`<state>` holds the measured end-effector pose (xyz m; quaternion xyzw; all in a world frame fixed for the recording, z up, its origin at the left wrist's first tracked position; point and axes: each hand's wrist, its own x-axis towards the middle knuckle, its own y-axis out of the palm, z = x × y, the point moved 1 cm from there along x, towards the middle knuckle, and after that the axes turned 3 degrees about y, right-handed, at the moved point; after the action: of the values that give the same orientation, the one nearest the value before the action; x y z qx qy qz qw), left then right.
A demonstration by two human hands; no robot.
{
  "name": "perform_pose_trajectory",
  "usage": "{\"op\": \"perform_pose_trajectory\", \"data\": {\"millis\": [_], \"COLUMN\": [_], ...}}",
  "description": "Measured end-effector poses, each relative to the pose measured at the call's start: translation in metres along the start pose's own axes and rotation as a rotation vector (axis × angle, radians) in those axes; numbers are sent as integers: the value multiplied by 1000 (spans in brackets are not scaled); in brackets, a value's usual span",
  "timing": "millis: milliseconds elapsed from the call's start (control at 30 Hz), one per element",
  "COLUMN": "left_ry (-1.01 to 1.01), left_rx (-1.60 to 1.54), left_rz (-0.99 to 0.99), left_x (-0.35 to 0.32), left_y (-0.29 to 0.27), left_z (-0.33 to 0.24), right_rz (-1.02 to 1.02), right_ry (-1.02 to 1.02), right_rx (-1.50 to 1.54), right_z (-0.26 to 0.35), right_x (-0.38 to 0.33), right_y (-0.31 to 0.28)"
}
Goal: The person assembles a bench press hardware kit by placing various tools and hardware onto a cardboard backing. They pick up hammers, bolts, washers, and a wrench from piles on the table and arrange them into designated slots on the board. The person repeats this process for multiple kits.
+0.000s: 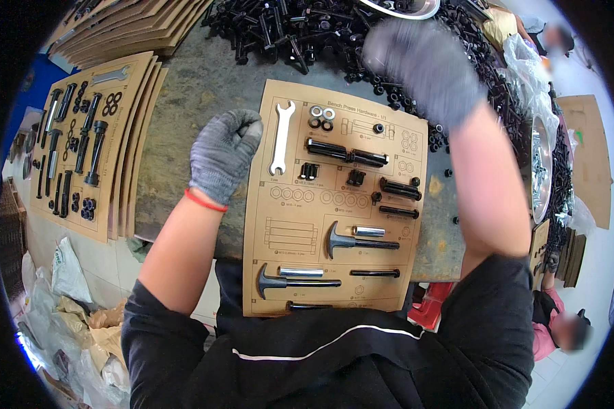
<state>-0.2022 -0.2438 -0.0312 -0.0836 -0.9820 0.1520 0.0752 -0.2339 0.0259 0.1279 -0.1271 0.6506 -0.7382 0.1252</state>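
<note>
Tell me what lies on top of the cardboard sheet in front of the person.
On the cardboard sheet lie a silver wrench, washers, black bolts and two hammer-shaped parts. Its bottom edge is hidden by the person's body.

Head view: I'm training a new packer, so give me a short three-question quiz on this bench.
1. True or false: the flat wrench lies on the cardboard sheet.
2. Which hand is blurred over the pile of black bolts? A left hand B right hand
3. What colour is the band at the left wrist?

Key: 1 true; 2 B; 3 red.
</note>
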Motion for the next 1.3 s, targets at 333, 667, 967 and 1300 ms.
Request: {"op": "perform_pose_trajectory", "data": {"millis": [333,667,967,1300], "left_ry": [655,750,712,709], "left_rx": [469,641,705,730], "left_rz": [366,537,450,532], "left_x": [-59,-66,-66,-65], "left_y": [26,42,33,42], "left_z": [-73,-67,-58,-66], "right_rz": [219,-72,-164,20], "right_ry": [255,234,72,171], "right_rx": [425,478,86,60], "right_z": [70,64,67,78], "right_x": [-136,-172,-180,-178], "right_y": [103,107,91,102]}}
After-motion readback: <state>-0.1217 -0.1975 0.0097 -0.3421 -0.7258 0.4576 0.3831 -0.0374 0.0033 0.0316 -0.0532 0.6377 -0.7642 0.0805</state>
